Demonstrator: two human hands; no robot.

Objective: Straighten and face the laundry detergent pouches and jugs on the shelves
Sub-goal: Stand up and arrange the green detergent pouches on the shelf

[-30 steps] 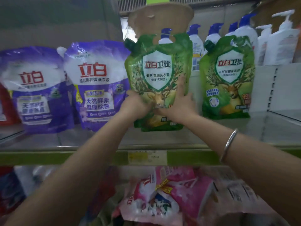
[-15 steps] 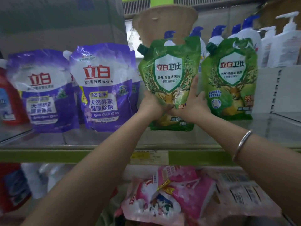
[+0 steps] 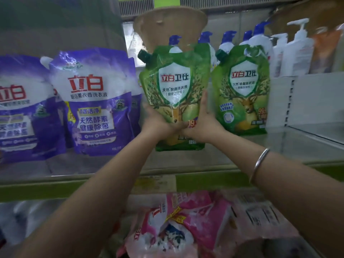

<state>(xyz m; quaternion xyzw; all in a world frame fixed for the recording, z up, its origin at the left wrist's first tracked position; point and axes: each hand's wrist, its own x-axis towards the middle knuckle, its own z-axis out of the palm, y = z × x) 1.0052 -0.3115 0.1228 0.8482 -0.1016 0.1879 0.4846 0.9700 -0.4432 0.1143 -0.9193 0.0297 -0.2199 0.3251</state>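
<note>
Both my hands hold a green detergent pouch (image 3: 174, 84) upright on the upper shelf (image 3: 279, 146), label facing me. My left hand (image 3: 158, 121) grips its lower left side. My right hand (image 3: 204, 118) grips its lower right side, fingers lying up along the edge. A second green pouch (image 3: 243, 90) stands just to the right, nearly touching. Two purple pouches (image 3: 93, 103) (image 3: 20, 108) stand to the left, label forward. The held pouch's bottom edge sits near the shelf surface; whether it touches I cannot tell.
White pump bottles with blue caps (image 3: 260, 38) stand behind the green pouches, more white pump bottles (image 3: 297, 47) on a raised step at right. A cardboard flap (image 3: 171, 25) hangs above. Pink pouches (image 3: 182, 226) lie jumbled on the lower shelf. A price tag (image 3: 156, 181) marks the green shelf edge.
The held green pouch has shifted right, closer to the second green pouch, and now stands straighter. Both hands keep the same grip low on the pouch.
</note>
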